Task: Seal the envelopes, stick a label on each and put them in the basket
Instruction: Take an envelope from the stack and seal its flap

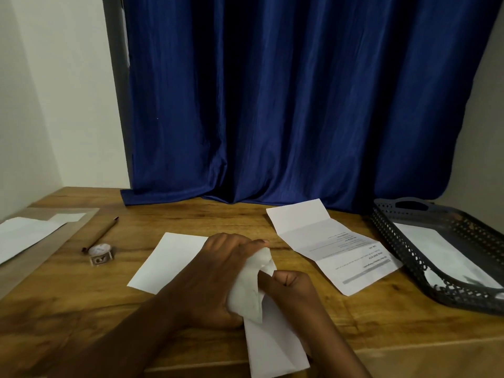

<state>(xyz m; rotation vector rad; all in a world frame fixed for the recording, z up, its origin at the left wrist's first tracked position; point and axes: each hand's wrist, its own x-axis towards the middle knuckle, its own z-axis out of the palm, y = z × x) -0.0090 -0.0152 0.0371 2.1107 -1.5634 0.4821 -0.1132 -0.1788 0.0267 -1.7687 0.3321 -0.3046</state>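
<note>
Envelope (275, 347) lying on the desk (81, 309) nearest the viewer, under both hands. Left hand (218, 271) and right hand (291, 290) together grip crumpled white paper (251, 282) above it. Farther right, a dark basket (425, 271) holds another envelope (436, 249).

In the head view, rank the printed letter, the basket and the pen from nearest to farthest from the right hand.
From the right hand:
1. Printed letter, unfolded on the table just to its right and behind.
2. Basket, further right at the table's edge.
3. Pen, far across on the left, past the left hand.
</note>
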